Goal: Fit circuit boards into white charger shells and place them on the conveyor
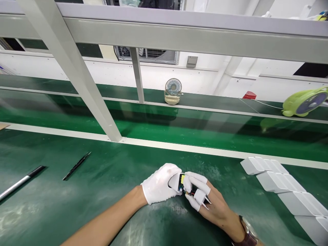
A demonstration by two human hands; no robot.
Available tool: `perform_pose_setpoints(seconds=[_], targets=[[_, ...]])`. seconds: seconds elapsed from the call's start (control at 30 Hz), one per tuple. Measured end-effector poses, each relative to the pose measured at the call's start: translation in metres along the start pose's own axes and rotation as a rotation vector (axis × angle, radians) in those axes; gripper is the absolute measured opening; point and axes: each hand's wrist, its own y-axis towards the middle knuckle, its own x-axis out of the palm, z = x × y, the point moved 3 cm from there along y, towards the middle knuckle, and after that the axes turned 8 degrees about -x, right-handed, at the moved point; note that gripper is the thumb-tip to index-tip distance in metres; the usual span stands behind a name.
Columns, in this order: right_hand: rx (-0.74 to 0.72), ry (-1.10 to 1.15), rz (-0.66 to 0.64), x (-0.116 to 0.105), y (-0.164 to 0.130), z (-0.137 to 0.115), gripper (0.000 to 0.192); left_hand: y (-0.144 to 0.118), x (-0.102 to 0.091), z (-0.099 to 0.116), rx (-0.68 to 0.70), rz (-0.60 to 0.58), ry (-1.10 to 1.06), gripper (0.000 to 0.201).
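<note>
My left hand point(161, 184), in a white glove, is closed around a white plastic charger housing point(174, 181). At the housing's open end sits a small circuit board point(182, 180) with a yellow-wrapped part; how deep it goes inside, I cannot tell. White finger cots cover the fingertips of my right hand point(214, 201), which grips the board's outer end. A white two-pin plug piece point(200, 196) rests between my right fingers, with thin red and dark wires running towards the board. My right fingers partly hide the board.
White plastic casings point(273, 181) stand in rows on the right of the green table point(115, 212). Tweezers point(77, 166) and a black-and-silver rod-like tool point(23, 182) lie left. A slanted post point(84, 82) rises behind. Beyond stand a small fan point(173, 89) and a lime-green fan point(303, 102).
</note>
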Motion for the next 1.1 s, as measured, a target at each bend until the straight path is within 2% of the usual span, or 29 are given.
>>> perform_pose_setpoints(seconds=[0.27, 0.53, 0.73, 1.1], targets=[[-0.017, 0.050, 0.003, -0.006, 0.009, -0.005, 0.065, -0.003, 0.005, -0.009, 0.041, 0.016, -0.020, 0.060], [-0.015, 0.040, -0.019, -0.008, 0.008, -0.007, 0.066, -0.001, 0.005, -0.005, -0.001, -0.007, -0.014, 0.048], [-0.013, 0.046, -0.023, -0.008, 0.008, -0.009, 0.066, 0.000, 0.003, -0.004, 0.088, 0.054, -0.010, 0.055], [-0.023, 0.002, -0.033, -0.007, 0.012, -0.010, 0.065, -0.001, 0.003, -0.005, 0.089, 0.041, -0.004, 0.054]])
